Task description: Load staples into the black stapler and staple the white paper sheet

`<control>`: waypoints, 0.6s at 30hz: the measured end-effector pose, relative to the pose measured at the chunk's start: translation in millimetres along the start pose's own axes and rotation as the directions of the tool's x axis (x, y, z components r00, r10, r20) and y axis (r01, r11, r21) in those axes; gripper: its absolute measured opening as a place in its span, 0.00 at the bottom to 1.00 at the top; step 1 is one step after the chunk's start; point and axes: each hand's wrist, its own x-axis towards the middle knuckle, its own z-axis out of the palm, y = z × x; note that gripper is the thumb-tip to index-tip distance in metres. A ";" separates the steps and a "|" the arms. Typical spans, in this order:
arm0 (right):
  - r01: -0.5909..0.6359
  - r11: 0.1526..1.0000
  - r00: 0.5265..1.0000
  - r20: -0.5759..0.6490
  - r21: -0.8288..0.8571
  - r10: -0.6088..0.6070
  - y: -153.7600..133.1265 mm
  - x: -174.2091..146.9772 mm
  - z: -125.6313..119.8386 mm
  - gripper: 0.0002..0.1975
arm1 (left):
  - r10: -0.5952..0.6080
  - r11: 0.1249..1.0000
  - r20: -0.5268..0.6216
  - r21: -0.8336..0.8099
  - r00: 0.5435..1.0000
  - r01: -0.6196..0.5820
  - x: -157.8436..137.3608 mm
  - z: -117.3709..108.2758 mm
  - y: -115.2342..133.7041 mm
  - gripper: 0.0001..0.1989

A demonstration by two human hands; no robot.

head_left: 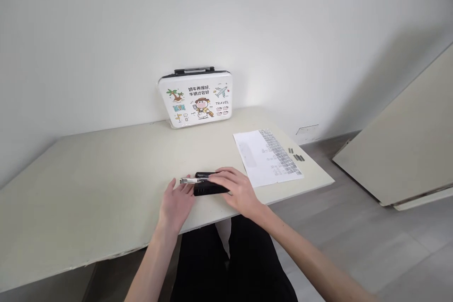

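A black stapler (pixel 211 189) lies near the front edge of the table, its light metal staple channel showing between the black parts. My right hand (pixel 240 192) is closed around the stapler's right end, the fingers over the top. At the stapler's left end is my left hand (pixel 176 206), palm partly up, fingers stretched out with their tips by the base and the thumb apart. Whether those fingertips press on the stapler is hard to see. Several short strips of staples (pixel 299 157) lie to the right.
A printed sheet of paper (pixel 253 158) lies right of the stapler, beside the staple strips. Against the wall stands a white case (pixel 187 115) with cartoon travel pictures and a black handle. The pale table (pixel 106 179) ends close in front of my legs; a slanted pale panel (pixel 399 151) stands at right.
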 end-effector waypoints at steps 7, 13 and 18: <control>0.337 0.876 0.941 0.114 -0.345 -0.317 -18.9 8.3 -23.2 0.14 | -0.175 0.981 0.035 -0.080 0.984 0.177 7.2 22.1 -7.3 0.20; 0.257 0.907 0.966 0.086 -0.333 -0.242 -9.8 -3.0 -29.6 0.18 | -0.126 0.984 -0.086 -0.139 0.988 0.113 8.1 26.1 -11.5 0.15; -0.002 0.996 0.997 -0.081 -0.091 -0.005 -3.7 -9.2 -27.0 0.33 | 0.207 0.976 -0.068 0.086 0.976 -0.201 -2.5 13.4 -16.1 0.08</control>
